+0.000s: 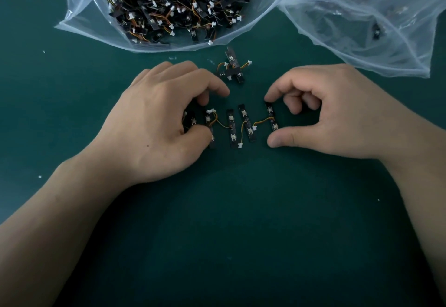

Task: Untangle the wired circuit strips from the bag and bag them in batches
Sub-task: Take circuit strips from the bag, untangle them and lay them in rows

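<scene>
Pinching rightmost strip [272,117] lengthwise with right hand [333,113], index tip on far end, thumb at near end. Curling left hand [159,123] round leftmost strip [192,120], fingers over far end, thumb pressed by the next strip's lower end. Between both hands, flat on green mat [241,222]: row of strips [231,125], side by side, orange-yellow wires and white plugs looping between. At 12 o'clock of row, small tangle [233,68], loose, untouched. Further toward 12 o'clock, open bag [82,17], clear plastic, packed with tangled strips. At 2 o'clock, second bag [362,4], clear, crumpled, only a few dark strips visible inside.
</scene>
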The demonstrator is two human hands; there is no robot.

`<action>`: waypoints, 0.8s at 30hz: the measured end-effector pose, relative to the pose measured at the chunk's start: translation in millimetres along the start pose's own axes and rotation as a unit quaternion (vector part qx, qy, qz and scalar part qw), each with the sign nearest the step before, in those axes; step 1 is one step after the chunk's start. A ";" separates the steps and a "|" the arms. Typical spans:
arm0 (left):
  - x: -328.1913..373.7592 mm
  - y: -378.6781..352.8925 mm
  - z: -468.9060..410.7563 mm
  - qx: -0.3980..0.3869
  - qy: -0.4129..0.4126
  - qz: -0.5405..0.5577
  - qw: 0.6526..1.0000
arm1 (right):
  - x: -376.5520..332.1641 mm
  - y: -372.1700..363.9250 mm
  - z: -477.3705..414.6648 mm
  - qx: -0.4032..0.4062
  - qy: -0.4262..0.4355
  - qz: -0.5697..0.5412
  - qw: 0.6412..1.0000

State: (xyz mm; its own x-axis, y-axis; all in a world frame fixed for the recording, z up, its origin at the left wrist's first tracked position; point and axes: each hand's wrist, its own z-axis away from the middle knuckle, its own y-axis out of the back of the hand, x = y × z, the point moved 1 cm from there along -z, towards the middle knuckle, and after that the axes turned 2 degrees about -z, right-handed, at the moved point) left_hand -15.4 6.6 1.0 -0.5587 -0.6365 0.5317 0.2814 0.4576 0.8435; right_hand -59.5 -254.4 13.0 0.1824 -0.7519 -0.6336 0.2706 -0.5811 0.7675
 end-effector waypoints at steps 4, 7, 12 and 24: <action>0.1 -0.2 1.3 0.004 -0.002 0.003 1.000 | -3.0 1.1 -1.0 -0.017 -0.011 0.009 1.000; 1.8 -3.0 3.3 0.012 -0.017 -0.022 1.000 | -4.1 1.2 -1.3 -0.019 -0.014 0.007 1.000; 2.9 -7.3 5.2 0.017 -0.036 -0.068 0.997 | -5.8 -0.1 -1.9 -0.021 -0.014 0.011 1.000; 2.7 -11.3 4.0 0.051 -0.032 -0.067 0.996 | -5.7 -9.0 -4.4 0.066 0.002 -0.034 0.997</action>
State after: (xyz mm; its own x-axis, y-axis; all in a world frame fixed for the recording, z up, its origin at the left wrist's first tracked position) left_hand -23.2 2.2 -7.4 -0.6352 -0.6569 0.4061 0.1219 0.4340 0.8926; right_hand -58.8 -243.6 9.2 0.1710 -0.7083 -0.6848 0.1566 -0.6667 0.7287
